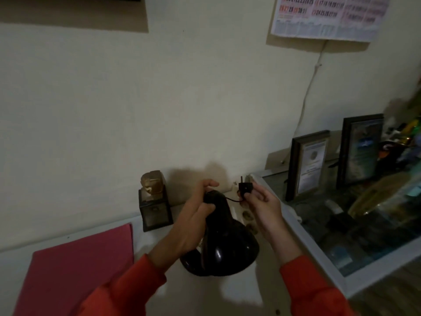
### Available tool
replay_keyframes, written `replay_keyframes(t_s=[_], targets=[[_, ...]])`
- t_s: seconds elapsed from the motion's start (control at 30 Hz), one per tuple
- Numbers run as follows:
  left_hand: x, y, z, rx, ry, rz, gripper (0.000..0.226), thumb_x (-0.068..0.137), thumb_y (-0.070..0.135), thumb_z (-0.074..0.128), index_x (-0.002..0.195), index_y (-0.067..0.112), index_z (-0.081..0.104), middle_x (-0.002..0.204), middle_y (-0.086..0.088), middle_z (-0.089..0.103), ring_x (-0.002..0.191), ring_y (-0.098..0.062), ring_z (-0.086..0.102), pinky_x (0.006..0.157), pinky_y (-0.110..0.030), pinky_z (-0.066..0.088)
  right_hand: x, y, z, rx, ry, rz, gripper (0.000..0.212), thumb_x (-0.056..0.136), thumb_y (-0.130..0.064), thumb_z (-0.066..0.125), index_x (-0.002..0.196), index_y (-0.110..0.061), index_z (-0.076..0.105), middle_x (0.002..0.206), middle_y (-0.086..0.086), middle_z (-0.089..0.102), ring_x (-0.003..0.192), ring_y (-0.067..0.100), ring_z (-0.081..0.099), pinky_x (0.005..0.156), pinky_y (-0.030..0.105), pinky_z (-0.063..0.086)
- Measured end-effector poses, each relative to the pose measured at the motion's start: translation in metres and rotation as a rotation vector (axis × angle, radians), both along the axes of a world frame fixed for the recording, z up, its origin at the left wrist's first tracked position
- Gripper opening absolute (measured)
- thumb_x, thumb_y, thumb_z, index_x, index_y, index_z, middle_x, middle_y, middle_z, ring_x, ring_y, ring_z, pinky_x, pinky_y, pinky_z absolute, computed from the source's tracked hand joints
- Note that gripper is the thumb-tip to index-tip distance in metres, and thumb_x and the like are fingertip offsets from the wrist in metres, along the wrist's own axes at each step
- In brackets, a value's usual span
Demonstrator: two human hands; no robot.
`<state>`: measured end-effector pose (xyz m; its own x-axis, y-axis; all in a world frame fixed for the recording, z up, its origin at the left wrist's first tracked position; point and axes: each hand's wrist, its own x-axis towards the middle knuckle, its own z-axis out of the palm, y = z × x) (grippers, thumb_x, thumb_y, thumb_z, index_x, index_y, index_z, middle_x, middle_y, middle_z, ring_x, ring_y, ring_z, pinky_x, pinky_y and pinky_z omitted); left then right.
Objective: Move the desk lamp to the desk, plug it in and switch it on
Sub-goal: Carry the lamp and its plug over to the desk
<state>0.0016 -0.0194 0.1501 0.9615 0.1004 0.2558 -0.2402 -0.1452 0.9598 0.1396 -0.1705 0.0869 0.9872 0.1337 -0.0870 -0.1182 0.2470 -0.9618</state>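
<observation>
Up close, the left hand wraps its fingers around the narrow top of one black desk lamp, whose wide shade points down toward the pale desk; whether the shade rests on the surface cannot be told. The right hand pinches one small black plug between fingertips, a prong sticking upward, and a thin black cord runs from it to the lamp's top. Both sleeves are orange-red. Just left of the lamp stands one golden figure on a dark box base, and one pink sheet lies further left. To the right, two framed pictures lean against the wall, beneath one calendar.
</observation>
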Motion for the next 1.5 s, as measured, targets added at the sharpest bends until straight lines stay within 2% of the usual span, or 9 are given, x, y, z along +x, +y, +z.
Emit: replay_keyframes(t_s=[0.17, 0.27, 0.4, 0.53, 0.67, 0.87, 1.13, 1.27, 1.5], targets=[[-0.001, 0.025, -0.001, 0.254, 0.02, -0.346, 0.066, 0.085, 0.047, 0.056, 0.14, 0.038, 0.021, 0.124, 0.011, 0.05, 0.116, -0.009, 0.053, 0.099, -0.025, 0.046, -0.008, 0.0, 0.005, 0.114, 0.069, 0.012, 0.038, 0.085, 0.007, 0.057, 0.122, 0.001, 0.053, 0.103, 0.018, 0.068, 0.078, 0.016, 0.072, 0.065, 0.019, 0.057], [0.004, 0.034, 0.003, 0.28, 0.025, -0.393, 0.078, 0.072, 0.046, 0.072, 0.138, 0.025, 0.036, 0.13, 0.004, 0.054, 0.121, -0.009, 0.053, 0.101, -0.019, 0.044, -0.018, 0.006, 0.006, 0.145, 0.128, 0.018, 0.037, 0.086, 0.011, 0.051, 0.122, 0.006, 0.049, 0.098, 0.019, 0.065, 0.068, 0.012, 0.072, 0.061, 0.018, 0.057], [0.011, 0.031, 0.002, 0.273, 0.003, -0.344, 0.067, 0.066, 0.027, 0.079, 0.125, 0.013, 0.049, 0.12, -0.004, 0.059, 0.114, -0.013, 0.058, 0.097, -0.024, 0.047, -0.032, 0.003, 0.007, 0.048, 0.179, 0.038, 0.028, 0.089, 0.008, 0.049, 0.116, -0.001, 0.051, 0.087, 0.014, 0.063, 0.054, 0.009, 0.068, 0.046, 0.016, 0.052], [0.01, 0.024, 0.007, 0.127, -0.081, -0.224, 0.059, 0.068, 0.026, 0.072, 0.12, 0.009, 0.048, 0.113, -0.006, 0.058, 0.11, -0.018, 0.059, 0.094, -0.035, 0.052, -0.039, -0.01, 0.002, 0.019, 0.137, 0.01, 0.03, 0.095, -0.005, 0.045, 0.124, -0.005, 0.048, 0.096, 0.006, 0.06, 0.08, 0.017, 0.062, 0.057, 0.022, 0.055], [0.012, 0.022, 0.028, 0.0, -0.14, -0.127, 0.044, 0.08, 0.018, 0.062, 0.12, 0.012, 0.044, 0.1, -0.001, 0.056, 0.091, -0.003, 0.062, 0.076, -0.022, 0.056, -0.033, -0.02, 0.01, 0.135, 0.144, -0.168, 0.022, 0.092, 0.003, 0.046, 0.108, -0.004, 0.06, 0.081, 0.008, 0.067, 0.075, 0.021, 0.063, 0.064, 0.031, 0.054], [0.013, 0.021, 0.057, -0.061, -0.209, -0.176, 0.087, 0.067, 0.057, 0.07, 0.126, 0.002, 0.038, 0.099, -0.007, 0.054, 0.081, -0.007, 0.058, 0.072, -0.022, 0.052, -0.03, -0.066, 0.006, 0.196, 0.113, -0.386, 0.035, 0.084, -0.001, 0.061, 0.118, -0.01, 0.057, 0.094, 0.012, 0.069, 0.082, 0.017, 0.07, 0.07, 0.029, 0.057], [0.019, -0.02, 0.066, -0.065, -0.362, -0.067, 0.053, 0.071, 0.033, 0.063, 0.118, 0.013, 0.048, 0.097, -0.003, 0.06, 0.074, -0.007, 0.063, 0.064, -0.017, 0.053, -0.085, -0.164, 0.031, 0.154, 0.03, -0.732, 0.04, 0.09, -0.004, 0.055, 0.128, -0.017, 0.049, 0.107, 0.008, 0.061, 0.097, 0.018, 0.064, 0.086, 0.036, 0.053], [0.014, -0.057, 0.072, 0.005, -0.472, -0.092, 0.049, 0.07, 0.028, 0.065, 0.117, 0.022, 0.05, 0.107, 0.013, 0.06, 0.096, -0.002, 0.062, 0.077, -0.012, 0.053, -0.122, -0.208, 0.044, 0.11, -0.013, -0.803, 0.042, 0.092, -0.008, 0.051, 0.132, -0.02, 0.046, 0.116, 0.005, 0.059, 0.104, 0.019, 0.061, 0.089, 0.038, 0.051], [0.003, -0.129, 0.083, -0.105, -0.418, -0.186, 0.041, 0.071, 0.037, 0.06, 0.11, 0.038, 0.051, 0.094, 0.009, 0.059, 0.071, -0.006, 0.063, 0.057, -0.014, 0.052, -0.181, -0.277, 0.046, 0.146, -0.009, -0.961, 0.029, 0.09, -0.005, 0.056, 0.1, -0.032, 0.061, 0.108, 0.007, 0.066, 0.093, 0.017, 0.069, 0.075, 0.031, 0.058]])
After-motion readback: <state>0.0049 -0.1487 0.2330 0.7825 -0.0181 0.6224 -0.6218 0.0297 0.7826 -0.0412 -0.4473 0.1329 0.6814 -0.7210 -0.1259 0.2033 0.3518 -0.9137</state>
